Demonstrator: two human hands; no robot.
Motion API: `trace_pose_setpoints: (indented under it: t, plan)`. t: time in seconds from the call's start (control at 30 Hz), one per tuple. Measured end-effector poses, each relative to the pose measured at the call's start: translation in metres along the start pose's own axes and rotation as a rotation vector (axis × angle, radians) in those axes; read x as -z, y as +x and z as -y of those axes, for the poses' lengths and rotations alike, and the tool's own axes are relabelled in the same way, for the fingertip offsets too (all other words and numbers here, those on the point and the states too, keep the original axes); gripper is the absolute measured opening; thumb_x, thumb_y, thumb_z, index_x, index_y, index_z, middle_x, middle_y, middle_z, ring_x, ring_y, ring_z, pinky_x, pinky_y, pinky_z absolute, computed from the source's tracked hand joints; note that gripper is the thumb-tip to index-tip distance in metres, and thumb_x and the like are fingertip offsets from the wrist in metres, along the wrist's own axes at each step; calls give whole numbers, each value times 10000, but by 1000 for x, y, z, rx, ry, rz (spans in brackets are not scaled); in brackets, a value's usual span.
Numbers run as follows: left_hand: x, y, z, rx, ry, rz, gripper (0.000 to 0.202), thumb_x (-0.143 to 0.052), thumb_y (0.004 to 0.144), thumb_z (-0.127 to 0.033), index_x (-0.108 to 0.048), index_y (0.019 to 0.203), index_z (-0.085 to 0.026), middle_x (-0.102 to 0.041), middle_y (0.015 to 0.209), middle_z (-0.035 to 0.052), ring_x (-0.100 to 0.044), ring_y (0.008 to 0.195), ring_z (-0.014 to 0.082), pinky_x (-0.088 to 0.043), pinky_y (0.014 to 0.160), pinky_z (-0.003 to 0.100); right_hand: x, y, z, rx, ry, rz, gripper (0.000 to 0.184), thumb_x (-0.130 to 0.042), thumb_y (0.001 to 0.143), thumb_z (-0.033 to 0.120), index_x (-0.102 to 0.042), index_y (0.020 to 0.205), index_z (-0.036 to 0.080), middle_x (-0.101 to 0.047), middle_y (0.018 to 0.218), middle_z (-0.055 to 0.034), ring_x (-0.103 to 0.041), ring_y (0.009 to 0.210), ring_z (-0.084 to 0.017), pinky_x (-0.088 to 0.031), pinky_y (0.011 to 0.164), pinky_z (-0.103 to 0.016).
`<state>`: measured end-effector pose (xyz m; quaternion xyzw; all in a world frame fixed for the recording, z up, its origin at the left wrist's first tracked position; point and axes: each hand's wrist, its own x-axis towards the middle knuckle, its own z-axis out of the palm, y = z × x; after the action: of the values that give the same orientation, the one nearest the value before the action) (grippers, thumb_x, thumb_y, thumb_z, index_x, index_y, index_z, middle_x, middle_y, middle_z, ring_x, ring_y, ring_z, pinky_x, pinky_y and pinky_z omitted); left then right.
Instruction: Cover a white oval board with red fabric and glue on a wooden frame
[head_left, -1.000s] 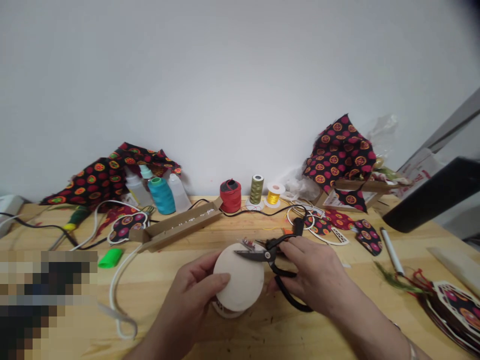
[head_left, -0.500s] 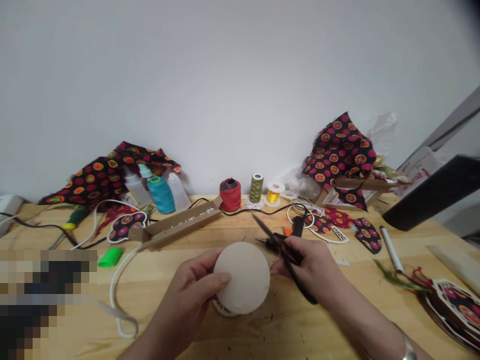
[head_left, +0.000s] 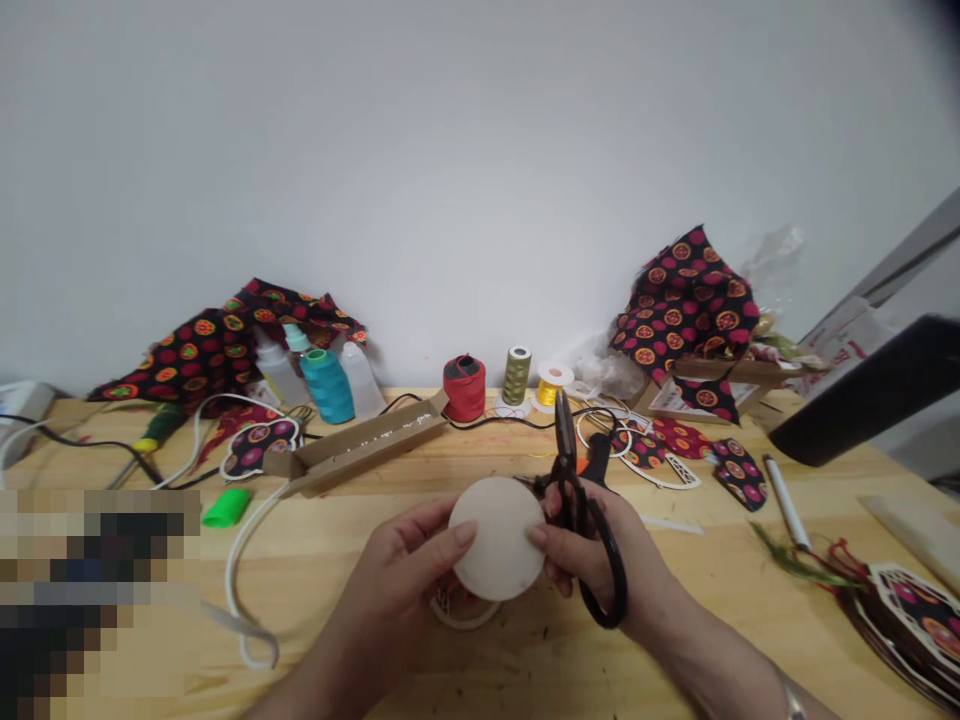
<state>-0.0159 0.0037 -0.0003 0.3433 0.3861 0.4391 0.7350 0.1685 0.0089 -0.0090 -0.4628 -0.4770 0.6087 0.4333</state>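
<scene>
My left hand (head_left: pixel 401 570) grips the left side of a round cream disc (head_left: pixel 499 538), which looks like stiff card or felt. My right hand (head_left: pixel 592 565) holds black-handled scissors (head_left: pixel 568 470) upright, blades pointing away from me and closed, and its fingertips press the disc's right edge. A white patterned ring (head_left: pixel 459 614) shows below the disc, partly hidden by it. I cannot tell whether it is attached to the disc.
Behind my hands lie a long cardboard strip (head_left: pixel 365 447), spools of thread (head_left: pixel 464 388) and patterned black fabric (head_left: pixel 686 310). Fabric cutouts (head_left: pixel 739 473) lie to the right. A white cord (head_left: pixel 232 570) curves on the left, and a black object (head_left: pixel 862 390) juts in at right.
The scissors have swung from slanting across my right hand to upright, with the blades closed. The disc has shifted slightly right and sits lower between both hands.
</scene>
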Motion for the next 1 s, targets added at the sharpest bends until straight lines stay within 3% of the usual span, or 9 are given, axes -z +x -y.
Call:
trace_pose_setpoints:
  t: [0.1, 0.17, 0.37, 0.43, 0.53, 0.63, 0.8, 1.0]
  plan:
    - [0, 1, 4, 26, -14, 48, 344, -704, 728, -243, -698, 1059, -150, -729, 855, 92, -634, 707, 170, -508, 671, 271, -1, 3, -2, -16, 16, -37, 397, -719, 645, 430, -408, 762, 211, -482, 497, 87, -463, 394, -88, -382, 377, -199]
    - [2, 1, 5, 26, 34, 16, 335, -702, 728, -246, -700, 1043, -133, -724, 838, 96, -625, 672, 159, -508, 608, 244, 2, 3, 0, 6, -107, -47, 365, -689, 668, 448, -435, 767, 206, -495, 510, 70, -472, 418, -102, -387, 398, -215]
    - [2, 0, -2, -4, 219, -87, 323, -710, 691, -266, -710, 965, -96, -710, 730, 80, -594, 556, 143, -480, 473, 212, 16, -7, 15, 443, -1032, -136, 237, -667, 692, 346, -563, 840, 193, -605, 759, -31, -553, 673, -176, -410, 580, -272]
    - [1, 0, -3, -9, 248, -89, 324, -704, 688, -266, -710, 968, -104, -709, 723, 75, -596, 563, 151, -475, 462, 212, 18, -10, 17, 534, -1206, -118, 251, -655, 692, 336, -576, 877, 187, -616, 837, -61, -573, 743, -202, -415, 619, -285]
    - [1, 0, -3, -3, 267, -74, 364, -687, 692, -260, -701, 1023, -112, -717, 725, 76, -591, 558, 153, -464, 451, 213, 20, -9, 16, 622, -1378, -138, 188, -635, 683, 297, -586, 826, 185, -602, 798, -57, -564, 722, -205, -387, 582, -280]
    - [0, 0, -2, -10, 242, -93, 410, -684, 667, -235, -694, 1060, -116, -726, 725, 73, -585, 544, 153, -449, 445, 212, 22, -6, 15, 706, -1482, -177, 132, -617, 659, 234, -583, 778, 188, -596, 751, -46, -544, 688, -196, -360, 558, -280]
    - [2, -1, -2, -34, 144, -125, 452, -657, 610, -177, -708, 1057, -146, -746, 795, 67, -635, 644, 208, -486, 583, 272, 24, -5, 15, 771, -1519, -180, 103, -641, 648, 210, -589, 732, 182, -594, 692, -26, -535, 636, -174, -339, 528, -273]
    - [6, -3, -5, -17, 150, -93, 468, -604, 609, -147, -706, 1065, -146, -749, 780, 70, -645, 648, 213, -450, 532, 242, 25, -4, 15, 799, -1517, -132, 159, -699, 664, 277, -597, 729, 174, -607, 669, -21, -541, 605, -165, -324, 502, -275]
